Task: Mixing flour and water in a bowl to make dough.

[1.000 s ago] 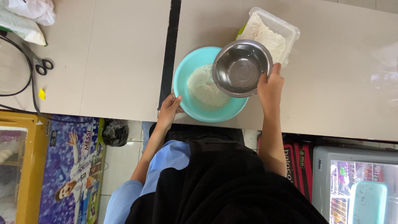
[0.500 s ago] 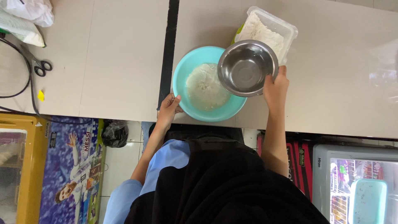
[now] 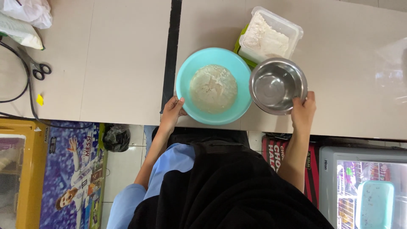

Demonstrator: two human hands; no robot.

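A turquoise bowl (image 3: 186,72) sits on the pale counter, with a round mound of floury dough (image 3: 213,88) inside it. My left hand (image 3: 171,111) rests on the bowl's near left rim. My right hand (image 3: 302,111) grips the near right rim of an empty steel bowl (image 3: 276,86), which sits just right of the turquoise bowl. Behind both stands a clear plastic tub of white flour (image 3: 269,34).
Scissors (image 3: 37,68) and a black cable (image 3: 17,63) lie at the far left, with white plastic bags (image 3: 24,19) in the corner. A dark seam (image 3: 170,51) splits the counter. Below its near edge are a chest freezer (image 3: 364,186) and floor.
My right hand has carried the steel bowl from above the turquoise bowl to the right, down beside it. The dough is now fully uncovered. My left hand has stayed on the rim.
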